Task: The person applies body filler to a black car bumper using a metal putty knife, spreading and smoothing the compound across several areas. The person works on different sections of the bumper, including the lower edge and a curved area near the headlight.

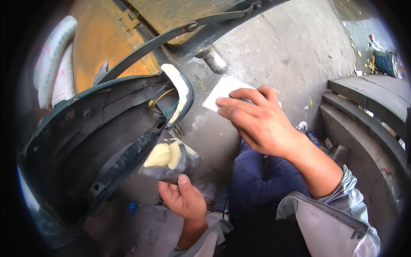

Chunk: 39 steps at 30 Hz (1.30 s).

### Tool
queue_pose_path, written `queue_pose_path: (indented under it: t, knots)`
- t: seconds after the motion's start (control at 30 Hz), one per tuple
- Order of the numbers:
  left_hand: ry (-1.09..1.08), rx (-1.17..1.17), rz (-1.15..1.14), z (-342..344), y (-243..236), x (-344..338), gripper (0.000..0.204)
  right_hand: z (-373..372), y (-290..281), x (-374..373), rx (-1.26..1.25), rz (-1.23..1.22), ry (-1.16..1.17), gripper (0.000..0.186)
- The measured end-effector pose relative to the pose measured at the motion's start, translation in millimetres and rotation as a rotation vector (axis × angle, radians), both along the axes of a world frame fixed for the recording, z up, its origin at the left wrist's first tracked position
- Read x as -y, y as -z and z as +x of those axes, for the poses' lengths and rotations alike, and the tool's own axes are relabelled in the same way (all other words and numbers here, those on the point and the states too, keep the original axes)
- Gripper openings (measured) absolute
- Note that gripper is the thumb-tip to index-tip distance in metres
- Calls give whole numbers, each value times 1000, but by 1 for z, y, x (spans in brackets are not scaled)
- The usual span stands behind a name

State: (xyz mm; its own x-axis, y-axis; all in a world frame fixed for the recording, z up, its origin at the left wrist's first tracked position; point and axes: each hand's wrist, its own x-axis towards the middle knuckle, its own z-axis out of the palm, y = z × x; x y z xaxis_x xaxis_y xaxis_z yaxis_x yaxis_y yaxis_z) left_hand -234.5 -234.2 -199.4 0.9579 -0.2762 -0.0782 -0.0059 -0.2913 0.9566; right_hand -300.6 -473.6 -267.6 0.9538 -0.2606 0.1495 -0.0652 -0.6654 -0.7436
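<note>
My left hand pinches the lower edge of a small dark board that carries two lumps of pale yellow putty. It is held up against the open edge of a dark green vehicle body panel. A cream strip of putty coats the curved rim of that panel, and yellow and green wires show just behind it. My right hand is higher and to the right, with its fingers closed on a flat white rectangular scraper, apart from the panel.
A dark metal bar runs across the top over a rusty orange surface. White sacks lean at the far left. Grey concrete ground lies behind, with stacked dark curved panels at the right. My blue trouser knee is below.
</note>
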Motion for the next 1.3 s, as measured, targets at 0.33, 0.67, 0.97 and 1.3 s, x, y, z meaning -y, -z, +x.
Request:
queue_pose_path:
  t: [0.33, 0.67, 0.97, 1.3]
  knots:
    - [-21, -244, -72, -24, 9, -33, 55, 72, 32, 40, 283, -360, -243, 18]
    - [11, -247, -35, -28, 12, -38, 54, 89, 16, 41, 148, -376, -425, 18]
    - [-29, -270, -34, -25, 13, -37, 54, 85, 20, 47, 185, -339, -394, 22]
    - [-47, -298, -48, -24, 13, -32, 54, 110, 24, 46, 228, -337, -345, 20]
